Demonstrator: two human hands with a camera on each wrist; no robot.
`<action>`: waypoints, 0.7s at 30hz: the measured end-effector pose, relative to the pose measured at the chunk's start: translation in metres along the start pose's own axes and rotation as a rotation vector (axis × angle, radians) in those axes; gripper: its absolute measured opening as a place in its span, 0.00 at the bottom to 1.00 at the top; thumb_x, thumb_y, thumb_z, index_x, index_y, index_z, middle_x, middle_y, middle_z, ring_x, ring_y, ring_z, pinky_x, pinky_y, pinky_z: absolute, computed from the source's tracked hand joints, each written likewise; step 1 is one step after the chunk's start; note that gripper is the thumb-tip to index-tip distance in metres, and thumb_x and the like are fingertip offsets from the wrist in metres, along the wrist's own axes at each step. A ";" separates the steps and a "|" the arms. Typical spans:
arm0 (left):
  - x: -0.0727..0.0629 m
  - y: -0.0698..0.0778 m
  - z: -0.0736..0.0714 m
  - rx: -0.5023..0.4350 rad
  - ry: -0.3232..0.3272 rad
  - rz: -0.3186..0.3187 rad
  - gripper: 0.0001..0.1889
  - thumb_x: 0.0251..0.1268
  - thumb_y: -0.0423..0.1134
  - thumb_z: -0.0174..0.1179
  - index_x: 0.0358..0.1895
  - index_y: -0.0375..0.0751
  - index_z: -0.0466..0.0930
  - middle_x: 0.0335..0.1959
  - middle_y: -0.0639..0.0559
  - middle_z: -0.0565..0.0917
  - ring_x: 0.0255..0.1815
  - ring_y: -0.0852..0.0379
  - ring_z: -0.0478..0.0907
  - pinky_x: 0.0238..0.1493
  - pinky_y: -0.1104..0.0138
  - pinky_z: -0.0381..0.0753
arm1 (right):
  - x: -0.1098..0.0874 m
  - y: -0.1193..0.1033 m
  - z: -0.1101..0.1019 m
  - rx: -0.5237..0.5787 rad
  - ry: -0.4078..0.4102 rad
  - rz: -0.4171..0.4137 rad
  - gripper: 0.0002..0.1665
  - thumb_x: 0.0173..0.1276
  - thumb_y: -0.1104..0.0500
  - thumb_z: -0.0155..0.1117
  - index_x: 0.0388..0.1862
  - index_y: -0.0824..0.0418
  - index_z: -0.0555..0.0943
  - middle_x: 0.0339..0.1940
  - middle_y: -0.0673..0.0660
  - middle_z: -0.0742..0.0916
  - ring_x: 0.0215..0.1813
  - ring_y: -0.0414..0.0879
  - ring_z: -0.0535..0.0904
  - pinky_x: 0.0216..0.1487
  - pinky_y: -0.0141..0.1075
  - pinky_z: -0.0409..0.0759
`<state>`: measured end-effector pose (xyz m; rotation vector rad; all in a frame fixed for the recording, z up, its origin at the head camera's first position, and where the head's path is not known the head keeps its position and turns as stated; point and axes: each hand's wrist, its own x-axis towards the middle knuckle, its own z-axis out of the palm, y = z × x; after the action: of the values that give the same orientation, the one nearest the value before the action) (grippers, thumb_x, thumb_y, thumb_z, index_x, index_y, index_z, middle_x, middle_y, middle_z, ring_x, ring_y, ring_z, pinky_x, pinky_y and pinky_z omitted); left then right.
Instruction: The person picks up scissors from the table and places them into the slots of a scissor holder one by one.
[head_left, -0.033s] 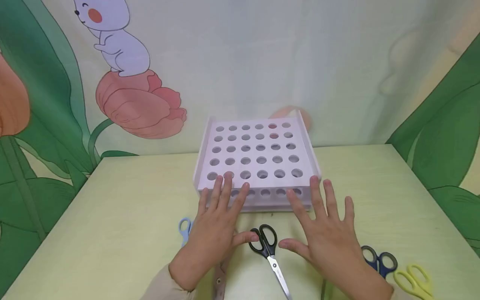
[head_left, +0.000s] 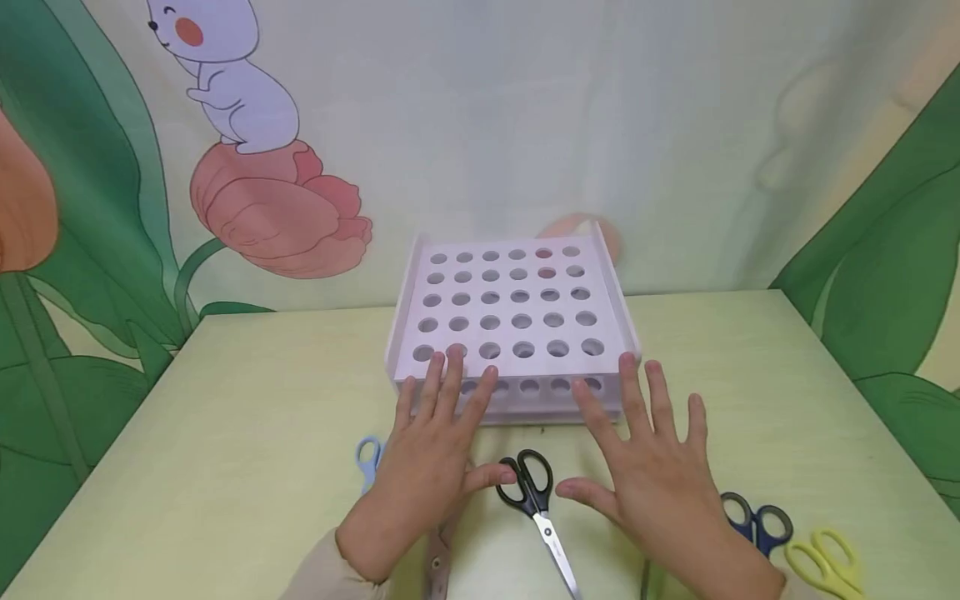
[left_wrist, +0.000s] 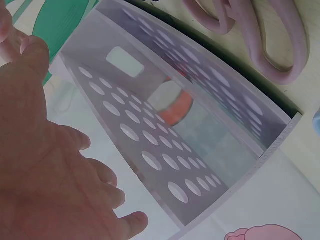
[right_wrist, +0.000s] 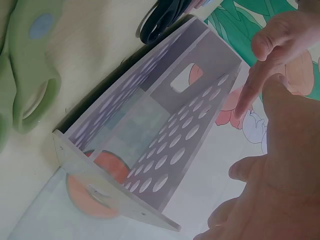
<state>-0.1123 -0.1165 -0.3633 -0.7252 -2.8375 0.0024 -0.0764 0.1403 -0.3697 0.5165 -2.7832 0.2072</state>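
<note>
In the head view my left hand (head_left: 420, 479) is spread palm down, its fingertips overlapping the near left edge of a white box (head_left: 505, 309) with rows of round holes. My right hand (head_left: 660, 487) spreads likewise by the near right corner. Neither hand holds anything. Black-handled scissors (head_left: 538, 503) lie between the two thumbs, blades toward me, with the left thumb overlapping a handle loop. Mauve scissors (left_wrist: 247, 35) lie partly hidden under the left hand, green scissors (right_wrist: 30, 62) under the right. Both wrist views show the box's hollow inside, with a slot in an end panel.
Light blue scissors (head_left: 369, 477) peek out beside the left hand. To the right of the right wrist lie dark blue scissors (head_left: 762, 542) and yellow scissors (head_left: 840, 575). Behind the pale table (head_left: 247, 433) hangs a curtain (head_left: 465, 108) printed with flowers and a white animal.
</note>
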 end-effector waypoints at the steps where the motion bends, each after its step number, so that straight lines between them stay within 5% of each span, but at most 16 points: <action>1: 0.000 0.000 0.000 0.000 0.004 0.001 0.57 0.57 0.76 0.54 0.83 0.50 0.44 0.82 0.34 0.36 0.81 0.38 0.31 0.74 0.40 0.42 | 0.000 0.000 0.000 0.001 -0.002 0.000 0.60 0.62 0.20 0.54 0.84 0.48 0.52 0.82 0.68 0.42 0.81 0.65 0.31 0.66 0.74 0.43; 15: 0.002 -0.002 -0.001 0.009 0.040 0.027 0.55 0.58 0.75 0.54 0.83 0.47 0.47 0.81 0.31 0.41 0.80 0.34 0.37 0.73 0.39 0.45 | 0.001 0.010 -0.009 -0.002 -0.029 0.037 0.61 0.62 0.24 0.60 0.85 0.48 0.49 0.82 0.67 0.37 0.81 0.66 0.31 0.67 0.74 0.41; 21: 0.007 -0.011 -0.008 -0.014 0.047 -0.003 0.56 0.56 0.74 0.58 0.82 0.47 0.50 0.81 0.31 0.44 0.80 0.34 0.39 0.73 0.38 0.44 | 0.001 0.019 -0.016 0.018 0.020 0.045 0.64 0.61 0.26 0.63 0.85 0.45 0.42 0.82 0.66 0.37 0.81 0.63 0.29 0.67 0.74 0.42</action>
<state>-0.1216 -0.1233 -0.3540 -0.7139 -2.7964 -0.0347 -0.0802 0.1602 -0.3558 0.4542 -2.7782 0.2459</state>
